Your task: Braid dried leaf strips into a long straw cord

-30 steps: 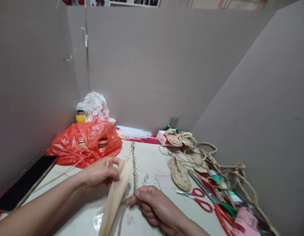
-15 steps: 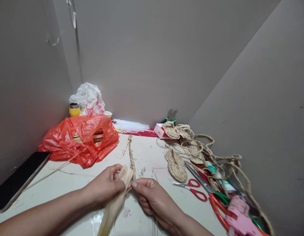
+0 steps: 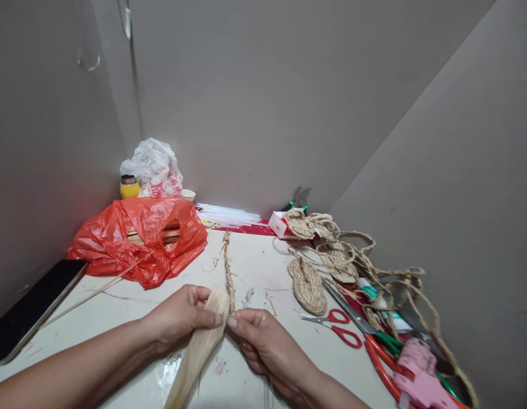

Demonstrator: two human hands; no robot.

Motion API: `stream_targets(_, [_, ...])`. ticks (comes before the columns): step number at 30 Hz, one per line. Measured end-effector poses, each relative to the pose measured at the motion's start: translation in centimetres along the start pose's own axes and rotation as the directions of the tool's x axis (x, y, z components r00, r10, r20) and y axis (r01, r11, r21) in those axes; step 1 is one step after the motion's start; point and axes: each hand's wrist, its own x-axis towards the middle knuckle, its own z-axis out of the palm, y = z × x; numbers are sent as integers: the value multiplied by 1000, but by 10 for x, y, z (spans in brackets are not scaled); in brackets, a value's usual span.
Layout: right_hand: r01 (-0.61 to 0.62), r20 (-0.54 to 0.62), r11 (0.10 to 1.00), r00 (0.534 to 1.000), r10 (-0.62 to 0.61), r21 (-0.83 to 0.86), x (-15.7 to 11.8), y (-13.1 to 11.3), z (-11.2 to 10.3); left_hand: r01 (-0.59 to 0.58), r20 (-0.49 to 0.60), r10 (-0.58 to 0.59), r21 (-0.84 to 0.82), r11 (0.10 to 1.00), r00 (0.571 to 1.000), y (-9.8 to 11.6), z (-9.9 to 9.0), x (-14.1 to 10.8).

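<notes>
A pale, flat fibre strip [image 3: 197,355] runs from the front edge up to the middle of the table. My left hand [image 3: 184,318] pinches its upper end between thumb and fingers. Close beside it, my right hand [image 3: 263,341] is closed, thumb against forefinger, at the lower end of a thin braided cord [image 3: 228,272]. The cord lies away from me on the white table, with a knot at its far end. Whatever fine strands the right fingertips hold are mostly hidden.
An orange plastic bag [image 3: 139,233] and a black phone [image 3: 35,307] lie left. To the right are woven soles [image 3: 308,287], red-handled scissors [image 3: 331,324], larger shears [image 3: 380,363], a pink glue gun [image 3: 420,375] and tangled rope [image 3: 369,255]. White sticks [image 3: 229,215] lie at the back.
My left thumb has shifted right across the fibre strip, which now lies flatter and wider beside the cord. My right hand has barely moved. The view has shifted slightly.
</notes>
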Motion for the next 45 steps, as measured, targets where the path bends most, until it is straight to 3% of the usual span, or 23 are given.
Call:
stream_targets(8, [9,-96,999,995,-14,-48,1,-1,4,3,-15,-2,53,999,1000,-1,4,0])
stream_targets(12, [-26,-128,998,992,18,-61,1,-1,7,-21,29,19,80,997,999,-1,5,-1])
stream_targets(16, [-29,-127,997,992,20,-67,3,0,6,-60,15,59,23,998,998,0,9,-4])
stream_targets(20, [-35,-125,997,992,26,-72,2,-1,5,-125,-113,123,-9,992,986,12,5,-5])
stream_targets(24, [-53,-126,997,991,45,-63,1,-2,6,-230,-293,224,14,973,930,42,-10,-10])
stream_targets(28, [-61,-151,997,987,55,-38,-1,-3,11,-432,-405,454,149,889,794,82,-31,-27])
stream_targets(30, [-71,-156,996,986,63,-46,-2,-4,13,-517,-468,593,294,804,655,100,-46,-38])
stream_targets(31, [-80,-157,995,985,70,-56,-2,-5,13,-532,-499,665,401,746,556,107,-54,-43])
stream_targets(33, [-95,-161,992,984,81,-85,-3,-6,14,-424,-506,777,651,629,375,118,-73,-52])
stream_targets(34, [-97,-163,991,983,81,-95,-3,-6,14,-277,-485,814,773,570,321,121,-81,-55])
stream_targets(35, [-96,-163,991,983,79,-97,-3,-6,14,-80,-457,827,859,506,327,123,-89,-58])
stream_targets(37, [-91,-161,991,984,75,-93,-2,-6,14,335,-428,795,893,300,430,124,-98,-58])
stream_targets(39, [-88,-157,992,985,73,-91,-2,-4,12,551,-393,769,832,64,504,120,-94,-54])
stream_targets(41, [-81,-152,992,986,67,-93,-1,-1,9,539,-300,802,842,-32,516,109,-77,-44])
stream_targets(42, [-80,-144,992,987,66,-97,0,0,8,464,-285,803,886,12,523,99,-66,-38])
stream_targets(43, [-81,-130,992,989,68,-96,0,0,7,332,-289,745,938,96,601,88,-53,-32])
stream_targets(45, [-79,-84,994,994,73,-78,0,0,5,29,-199,452,935,355,870,60,-29,-20])
